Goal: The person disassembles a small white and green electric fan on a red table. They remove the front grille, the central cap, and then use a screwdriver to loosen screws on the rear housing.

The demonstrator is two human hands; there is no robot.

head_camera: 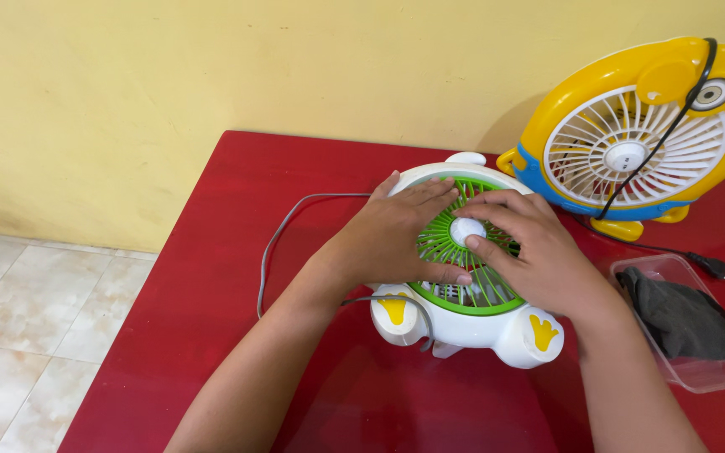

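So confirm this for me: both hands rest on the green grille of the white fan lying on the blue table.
Wrong on one point: the head view shows a red table, not blue. Both the left hand and right hand do rest on the green grille of the white fan.

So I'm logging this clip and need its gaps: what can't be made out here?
Head view only:
- Green grille of the white fan: mostly hidden by the left hand and right hand.
- Grey cord: far end hidden under the left forearm.
- Dark cloth in the clear tub: kind unclear.
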